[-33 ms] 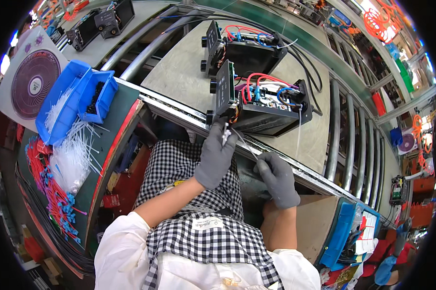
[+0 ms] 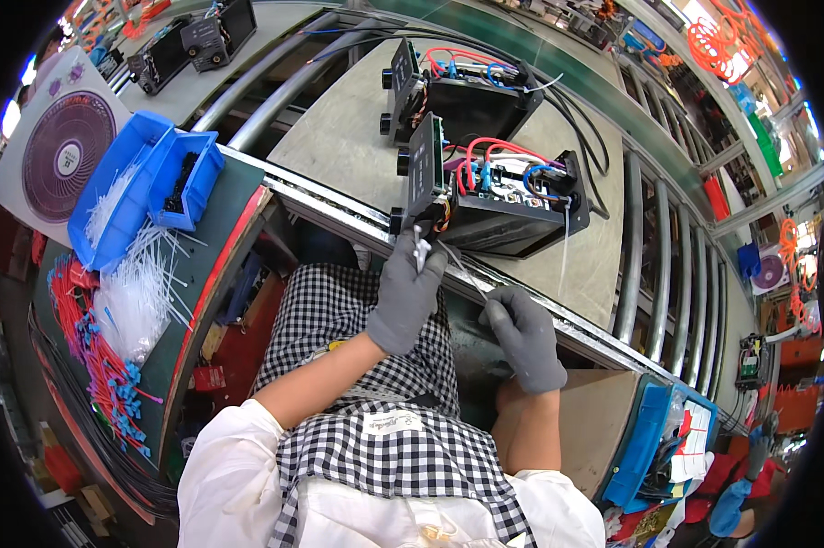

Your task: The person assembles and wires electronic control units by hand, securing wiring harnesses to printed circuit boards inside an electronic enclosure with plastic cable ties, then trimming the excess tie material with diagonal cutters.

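A thin white strip [image 2: 467, 277] runs slantwise between the two grey-gloved hands, just in front of the near black device [image 2: 512, 228]. The right hand [image 2: 527, 340] has thumb and forefinger pinched together on the strip's lower end. The left hand [image 2: 406, 300] is at the lower corner of the device's front panel [image 2: 424, 173], its fingers clamped on a small white piece [image 2: 421, 252]; the exact hold of the fingertips is partly hidden.

The near device stands uncovered, with red wires [image 2: 494, 142] arching over its inner parts and a pale tie [image 2: 565, 251] hanging from its right end. Just behind it stands a second black device [image 2: 476, 108], likewise uncovered. Both rest on a beige board [image 2: 330, 137], and black cables [image 2: 587, 132] curve past their right side. A metal rail [image 2: 339, 216] edges the line on the person's side, and steel rollers [image 2: 632, 242] lie to the right of the board.

To the left, a green tabletop [image 2: 233, 185] with a red edge carries a long blue bin [image 2: 149, 144], a smaller blue bin [image 2: 210, 173] holding black bits, a heap of white ties [image 2: 133, 306], and red wires with blue ends [image 2: 76, 321]. A fan [image 2: 65, 160] stands beyond the bins. At lower right, a blue box [image 2: 633, 452] holds papers and dark items.
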### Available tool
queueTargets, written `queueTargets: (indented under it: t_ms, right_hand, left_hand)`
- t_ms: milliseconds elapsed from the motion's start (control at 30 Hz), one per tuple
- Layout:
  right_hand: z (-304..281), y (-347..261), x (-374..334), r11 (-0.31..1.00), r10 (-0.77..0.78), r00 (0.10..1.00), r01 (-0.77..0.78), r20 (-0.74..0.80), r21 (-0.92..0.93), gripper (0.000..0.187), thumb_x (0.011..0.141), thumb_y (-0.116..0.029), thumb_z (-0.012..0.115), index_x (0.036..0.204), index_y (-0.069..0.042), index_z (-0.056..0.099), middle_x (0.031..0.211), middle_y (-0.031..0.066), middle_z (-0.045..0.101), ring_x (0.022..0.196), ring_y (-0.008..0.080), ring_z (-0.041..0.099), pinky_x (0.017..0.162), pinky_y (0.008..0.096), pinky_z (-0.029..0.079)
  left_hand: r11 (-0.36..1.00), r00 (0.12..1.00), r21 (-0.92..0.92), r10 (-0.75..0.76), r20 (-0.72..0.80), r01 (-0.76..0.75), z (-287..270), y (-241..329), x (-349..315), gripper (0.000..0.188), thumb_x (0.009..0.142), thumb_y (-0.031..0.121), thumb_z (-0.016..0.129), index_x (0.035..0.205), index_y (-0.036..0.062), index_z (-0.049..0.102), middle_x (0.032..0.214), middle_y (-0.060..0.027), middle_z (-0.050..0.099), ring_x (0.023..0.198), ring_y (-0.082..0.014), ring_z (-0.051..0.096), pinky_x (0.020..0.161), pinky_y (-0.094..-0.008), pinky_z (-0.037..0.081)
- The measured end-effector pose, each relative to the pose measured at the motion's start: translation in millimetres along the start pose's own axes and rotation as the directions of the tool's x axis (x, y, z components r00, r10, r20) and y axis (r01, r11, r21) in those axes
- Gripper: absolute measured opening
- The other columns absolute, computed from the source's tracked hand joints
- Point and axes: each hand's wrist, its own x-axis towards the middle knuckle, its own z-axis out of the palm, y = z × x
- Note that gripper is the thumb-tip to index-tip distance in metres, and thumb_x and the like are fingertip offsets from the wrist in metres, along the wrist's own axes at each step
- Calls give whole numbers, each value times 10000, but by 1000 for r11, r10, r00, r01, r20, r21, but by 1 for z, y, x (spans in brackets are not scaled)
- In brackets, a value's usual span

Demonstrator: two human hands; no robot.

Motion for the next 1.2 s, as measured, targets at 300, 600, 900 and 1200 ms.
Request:
queueTargets:
  t_ms: [300, 600, 900, 1200]
  right_hand:
    - [-13, -13, 5, 995, -54, 991, 43, -123, -93, 149, 921, -147, 609, 957, -14, 667, 681, 92, 640, 566, 153, 593, 579, 315, 478]
    - [-20, -20, 1, 938, -256, 949, 198, -183, -284, 113, 887, -133, 630, 904, -30, 673, 663, 126, 628, 564, 231, 615, 573, 348, 475]
    - [-17, -44, 3, 910, -259, 947, 174, -188, -377, 66, 850, -106, 662, 844, -41, 659, 641, 126, 619, 554, 264, 614, 554, 370, 469]
    - [4, -71, 12, 751, -465, 878, 323, -114, -576, 148, 762, -124, 710, 715, -71, 580, 611, 117, 586, 555, 307, 601, 509, 398, 450]
  left_hand:
    - [608, 924, -700, -176, 341, 374, -7, 30, 0, 341, 984, 107, 531, 1308, 32, 455, 963, -53, 626, 493, -25, 353, 422, -198, 363]
    - [579, 942, -754, -297, 159, 310, 17, 32, 6, 123, 966, 93, 595, 1088, 96, 584, 859, -35, 655, 479, -42, 380, 415, -218, 354]
    - [361, 923, -874, -323, 209, 324, 17, 11, 14, 175, 958, 205, 667, 1087, 134, 572, 889, 4, 658, 493, -48, 350, 410, -204, 307]
    - [102, 835, -838, -207, 510, 536, 4, -4, 20, 108, 993, 186, 603, 1030, 86, 616, 752, 44, 599, 453, -50, 337, 396, -205, 307]
